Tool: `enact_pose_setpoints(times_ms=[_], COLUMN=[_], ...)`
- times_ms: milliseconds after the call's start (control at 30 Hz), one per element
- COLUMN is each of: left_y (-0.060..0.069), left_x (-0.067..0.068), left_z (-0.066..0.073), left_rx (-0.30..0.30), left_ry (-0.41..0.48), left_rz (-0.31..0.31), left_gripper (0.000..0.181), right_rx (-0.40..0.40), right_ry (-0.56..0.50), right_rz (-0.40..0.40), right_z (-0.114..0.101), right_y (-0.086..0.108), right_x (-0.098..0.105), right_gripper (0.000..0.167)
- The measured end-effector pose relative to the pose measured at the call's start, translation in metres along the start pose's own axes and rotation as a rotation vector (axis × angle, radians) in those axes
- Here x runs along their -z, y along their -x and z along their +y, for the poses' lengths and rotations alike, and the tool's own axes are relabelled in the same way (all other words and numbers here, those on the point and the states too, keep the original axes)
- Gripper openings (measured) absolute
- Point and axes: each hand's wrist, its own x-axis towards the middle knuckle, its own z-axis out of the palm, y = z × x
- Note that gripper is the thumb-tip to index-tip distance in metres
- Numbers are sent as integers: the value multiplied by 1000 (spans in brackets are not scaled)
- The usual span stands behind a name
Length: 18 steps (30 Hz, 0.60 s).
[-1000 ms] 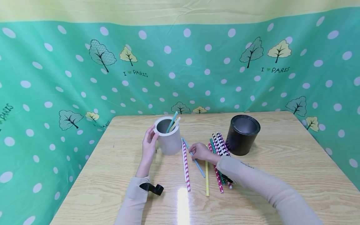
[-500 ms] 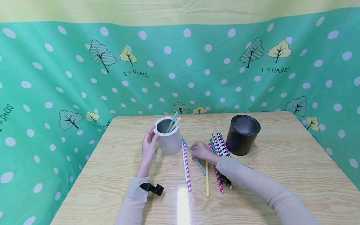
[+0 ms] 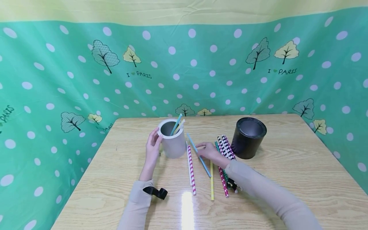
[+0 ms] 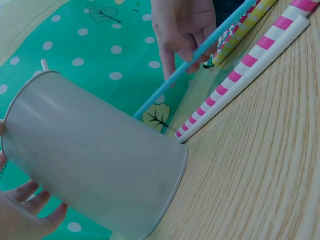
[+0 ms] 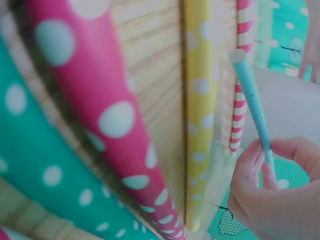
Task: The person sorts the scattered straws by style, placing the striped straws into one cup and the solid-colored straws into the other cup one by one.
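My left hand [image 3: 152,147] holds the left side and rim of a pale grey can [image 3: 174,147]. Inside that can stand a blue straw [image 3: 176,125] and a few pale and yellow ones. With thumb and fingers my right hand [image 3: 211,151] pinches a blue paper straw [image 5: 253,100] near its middle. In the left wrist view this blue straw [image 4: 165,86] is slanted and lifted clear of the wood. Between the hands lie a pink-and-white striped straw [image 3: 192,174] and a white straw [image 3: 189,166]. A yellow dotted straw [image 3: 212,187] lies below the right hand.
Several dotted and patterned straws [image 3: 225,147] lie bunched under the right forearm. Right beside them stands a black can [image 3: 248,140]. A green dotted cloth [image 3: 195,64] hangs behind the wooden table [image 3: 287,153].
My right hand has raised the blue straw from among the others and moved slightly right, its far end shifting up and away. The left hand stays on the grey can.
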Motion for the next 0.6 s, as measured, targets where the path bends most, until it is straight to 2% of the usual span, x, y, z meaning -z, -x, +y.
enact_pose_setpoints(times_ms=[333, 600], left_y=[-1, 0], left_x=[-1, 1], left_z=[-1, -1], left_rx=[-7, 1], left_ry=[7, -3], left_rz=[0, -3], left_gripper=[41, 42], right_rx=[35, 119], right_ry=[-116, -201], right_rz=[-10, -40], right_z=[-10, -13], right_y=[2, 7], right_x=[10, 15], right_gripper=[43, 40])
